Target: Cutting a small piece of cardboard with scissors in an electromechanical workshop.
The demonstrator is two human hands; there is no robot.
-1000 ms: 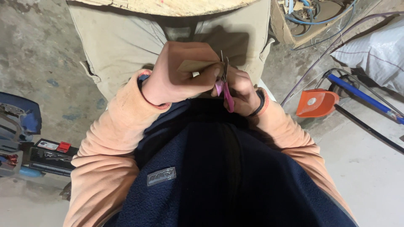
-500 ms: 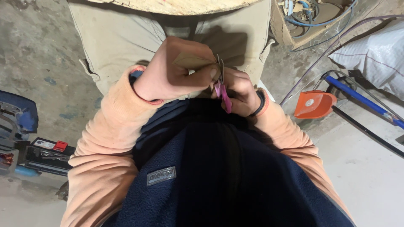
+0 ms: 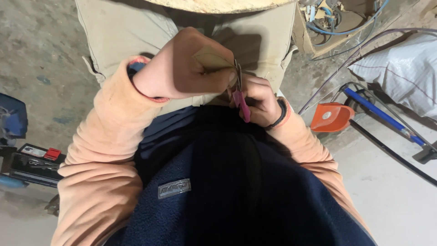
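Head camera looks straight down over the person's chest and lap. At the upper right an open wooden box [image 3: 318, 27] holds a tangle of blue and grey cables; its top is cut off by the frame edge. At the left edge a black case [image 3: 34, 161] lies open, its contents too small to tell. The left hand [image 3: 182, 68] is closed on a small tan piece of cardboard [image 3: 211, 60], held above the lap. The right hand [image 3: 259, 100], partly hidden behind it, grips pink-handled scissors [image 3: 241, 98] whose metal blades touch the cardboard's edge.
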